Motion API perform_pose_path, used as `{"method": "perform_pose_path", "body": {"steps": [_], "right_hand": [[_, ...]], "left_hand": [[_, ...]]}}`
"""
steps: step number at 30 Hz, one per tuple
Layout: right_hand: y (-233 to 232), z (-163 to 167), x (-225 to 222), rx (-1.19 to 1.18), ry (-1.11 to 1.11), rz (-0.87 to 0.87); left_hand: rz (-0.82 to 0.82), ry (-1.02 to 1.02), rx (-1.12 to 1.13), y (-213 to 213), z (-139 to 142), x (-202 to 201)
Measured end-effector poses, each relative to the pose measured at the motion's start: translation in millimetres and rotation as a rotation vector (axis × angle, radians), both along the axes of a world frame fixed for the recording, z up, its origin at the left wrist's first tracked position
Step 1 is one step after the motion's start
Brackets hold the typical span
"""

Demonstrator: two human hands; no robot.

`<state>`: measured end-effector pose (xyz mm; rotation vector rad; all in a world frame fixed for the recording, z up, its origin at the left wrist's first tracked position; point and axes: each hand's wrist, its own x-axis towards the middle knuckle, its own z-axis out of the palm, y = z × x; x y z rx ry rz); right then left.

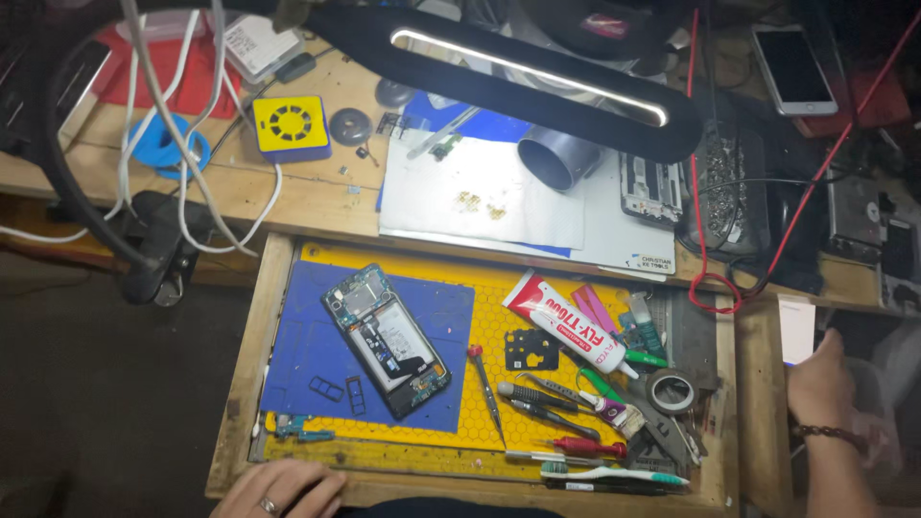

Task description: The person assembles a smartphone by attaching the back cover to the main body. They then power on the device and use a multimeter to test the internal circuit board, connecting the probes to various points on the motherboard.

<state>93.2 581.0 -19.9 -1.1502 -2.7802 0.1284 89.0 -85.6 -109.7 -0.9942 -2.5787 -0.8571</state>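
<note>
At six o'clock, the left hand (pixel 278 489) rests flat on the tray's wooden rim (pixel 251 355), fingers loose, below the opened phone (pixel 386 341). At three o'clock, the right hand (pixel 818 379) touches a white card (pixel 796 329); its fingers are hidden.

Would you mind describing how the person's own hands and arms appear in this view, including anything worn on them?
Both hands are bare, without gloves. The left hand wears a ring with a pale face on one finger. The right hand has a dark beaded bracelet around the wrist, and the forearm below it is uncovered, with no sleeve in view. No left sleeve shows either; only that hand is in frame.
</note>
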Motion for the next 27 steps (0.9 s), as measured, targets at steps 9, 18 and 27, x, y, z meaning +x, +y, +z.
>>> {"method": "perform_pose_path", "body": {"steps": [9,18,27], "right_hand": [[-1.0,9.5,14.5,-0.022,-0.089,0.059],[-3.0,16.5,13.7,-0.071,-0.169,0.053],[7.8,7.9,13.1,-0.12,0.007,0.181]], "left_hand": [[-0.166,-0.142,-0.086,-4.2,9.5,1.9],[-0.121,-0.217,-0.044,9.6,19.6,1.9],[-0.069,-0.199,0.119,29.8,57.7,-18.4]]}}
